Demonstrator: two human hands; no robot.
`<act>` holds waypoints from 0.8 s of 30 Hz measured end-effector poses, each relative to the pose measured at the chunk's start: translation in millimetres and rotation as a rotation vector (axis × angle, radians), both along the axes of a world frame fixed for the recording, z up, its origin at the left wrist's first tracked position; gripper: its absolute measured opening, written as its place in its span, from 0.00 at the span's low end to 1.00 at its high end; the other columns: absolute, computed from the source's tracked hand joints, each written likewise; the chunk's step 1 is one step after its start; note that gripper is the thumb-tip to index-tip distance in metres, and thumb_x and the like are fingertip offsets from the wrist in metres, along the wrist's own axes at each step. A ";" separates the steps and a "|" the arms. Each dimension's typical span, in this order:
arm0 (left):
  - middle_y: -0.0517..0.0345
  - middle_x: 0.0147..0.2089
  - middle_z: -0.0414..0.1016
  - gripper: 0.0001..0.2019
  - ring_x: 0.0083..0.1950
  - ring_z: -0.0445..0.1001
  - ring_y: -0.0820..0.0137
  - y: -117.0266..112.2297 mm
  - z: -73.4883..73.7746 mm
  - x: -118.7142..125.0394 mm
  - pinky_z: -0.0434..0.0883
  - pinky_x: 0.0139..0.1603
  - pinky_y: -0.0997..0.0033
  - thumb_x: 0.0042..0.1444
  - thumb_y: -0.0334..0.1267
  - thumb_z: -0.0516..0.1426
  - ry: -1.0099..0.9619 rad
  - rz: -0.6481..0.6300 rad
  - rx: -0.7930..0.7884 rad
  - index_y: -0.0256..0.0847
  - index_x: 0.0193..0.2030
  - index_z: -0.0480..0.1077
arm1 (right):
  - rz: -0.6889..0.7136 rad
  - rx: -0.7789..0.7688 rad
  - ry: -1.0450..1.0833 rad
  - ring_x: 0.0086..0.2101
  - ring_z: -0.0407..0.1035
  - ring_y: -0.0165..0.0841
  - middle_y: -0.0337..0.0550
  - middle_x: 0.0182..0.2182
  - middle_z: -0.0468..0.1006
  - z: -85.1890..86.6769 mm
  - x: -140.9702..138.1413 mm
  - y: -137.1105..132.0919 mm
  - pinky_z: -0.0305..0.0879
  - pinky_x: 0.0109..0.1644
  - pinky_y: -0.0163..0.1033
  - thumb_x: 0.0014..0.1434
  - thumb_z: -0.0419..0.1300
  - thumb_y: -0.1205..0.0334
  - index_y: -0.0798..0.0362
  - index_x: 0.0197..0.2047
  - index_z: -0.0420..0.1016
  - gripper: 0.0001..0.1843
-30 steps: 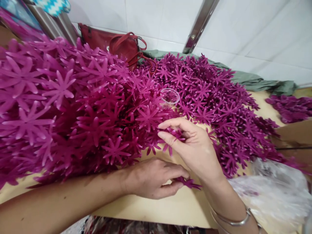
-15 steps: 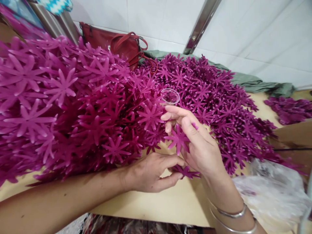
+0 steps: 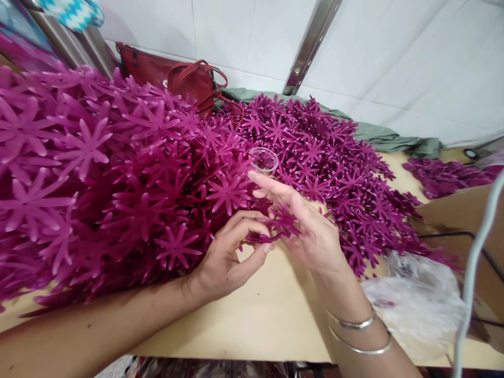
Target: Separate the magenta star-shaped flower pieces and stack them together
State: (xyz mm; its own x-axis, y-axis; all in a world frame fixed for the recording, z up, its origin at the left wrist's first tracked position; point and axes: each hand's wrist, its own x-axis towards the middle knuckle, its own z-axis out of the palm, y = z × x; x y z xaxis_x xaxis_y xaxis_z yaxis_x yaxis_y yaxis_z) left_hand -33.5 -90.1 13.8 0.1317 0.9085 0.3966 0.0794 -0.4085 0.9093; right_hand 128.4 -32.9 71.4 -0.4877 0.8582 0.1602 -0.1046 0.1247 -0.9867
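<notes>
My left hand (image 3: 226, 262) pinches a magenta petal piece (image 3: 260, 238) edge-on between thumb and fingers. Facing it is my right hand (image 3: 315, 231), its long fingers stretched out and its thumb bent over. A magenta artificial flower piece (image 3: 286, 219) with narrow petals is held against the right palm and thumb. The two pieces overlap where the hands meet, so I cannot tell whether they are joined. Beyond the right fingertips, a clear plastic cup rim (image 3: 263, 159) shows among the flowers. Large bright flower pieces (image 3: 88, 142) heap up to the left, and darker smaller ones (image 3: 315, 152) lie behind.
A yellowish tabletop (image 3: 255, 325) lies under the hands. A crumpled clear plastic bag (image 3: 417, 304) and a pale cable (image 3: 474, 262) are at the right, near a cardboard box (image 3: 449, 210). At the back, a red bag (image 3: 157, 73) leans by the tiled wall (image 3: 374, 63).
My left hand has risen with its piece, from below the right hand's flower to right against it. The view has shifted slightly to the right.
</notes>
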 end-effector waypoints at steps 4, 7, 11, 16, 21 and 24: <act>0.55 0.40 0.79 0.03 0.41 0.77 0.70 2.1 2.6 0.9 0.73 0.45 0.70 0.62 0.31 0.62 0.028 -0.030 0.037 0.41 0.42 0.72 | -0.040 0.057 -0.049 0.66 0.66 0.40 0.36 0.69 0.71 0.3 1.2 0.5 0.59 0.74 0.53 0.74 0.48 0.44 0.42 0.64 0.75 0.25; 0.55 0.37 0.79 0.02 0.38 0.77 0.70 1.6 2.9 0.7 0.72 0.43 0.70 0.61 0.31 0.62 0.034 -0.030 0.009 0.40 0.38 0.72 | -0.147 0.071 -0.039 0.64 0.68 0.40 0.36 0.68 0.72 0.1 2.7 4.8 0.64 0.70 0.52 0.73 0.48 0.42 0.41 0.63 0.76 0.26; 0.57 0.36 0.79 0.04 0.37 0.76 0.71 -0.7 1.9 0.3 0.71 0.40 0.73 0.58 0.30 0.63 0.007 0.012 0.004 0.40 0.38 0.72 | -0.369 0.061 0.106 0.63 0.70 0.41 0.43 0.65 0.75 -3.8 8.9 18.1 0.68 0.66 0.53 0.73 0.49 0.45 0.43 0.60 0.77 0.23; 0.56 0.38 0.80 0.04 0.39 0.78 0.71 -1.5 1.2 2.1 0.75 0.43 0.73 0.60 0.34 0.63 -0.105 0.025 -0.162 0.40 0.41 0.73 | -0.627 0.156 0.172 0.66 0.67 0.40 0.47 0.64 0.74 -13.6 16.4 31.8 0.64 0.69 0.54 0.73 0.48 0.46 0.44 0.60 0.74 0.22; 0.49 0.50 0.83 0.09 0.44 0.84 0.68 -3.5 -1.2 5.7 0.82 0.48 0.67 0.63 0.38 0.63 -0.247 -0.212 -0.370 0.38 0.47 0.73 | -0.405 0.178 0.035 0.68 0.64 0.39 0.42 0.69 0.69 -10.3 3.3 17.9 0.66 0.69 0.53 0.71 0.48 0.36 0.38 0.65 0.70 0.28; 0.46 0.60 0.79 0.09 0.46 0.85 0.67 -4.4 -4.4 5.9 0.82 0.53 0.64 0.64 0.37 0.63 -0.245 -0.274 -0.340 0.39 0.49 0.73 | -0.333 0.193 0.035 0.68 0.63 0.37 0.41 0.68 0.71 -8.3 -0.1 13.0 0.65 0.70 0.51 0.71 0.47 0.36 0.39 0.62 0.72 0.27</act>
State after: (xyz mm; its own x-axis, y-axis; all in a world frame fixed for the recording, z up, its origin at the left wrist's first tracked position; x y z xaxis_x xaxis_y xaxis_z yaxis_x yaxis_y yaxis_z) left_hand -27.6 -94.5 9.4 0.3231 0.9369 0.1332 -0.2221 -0.0617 0.9731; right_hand 128.3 -20.0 63.1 -0.1787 0.9212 0.3455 -0.0602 0.3403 -0.9384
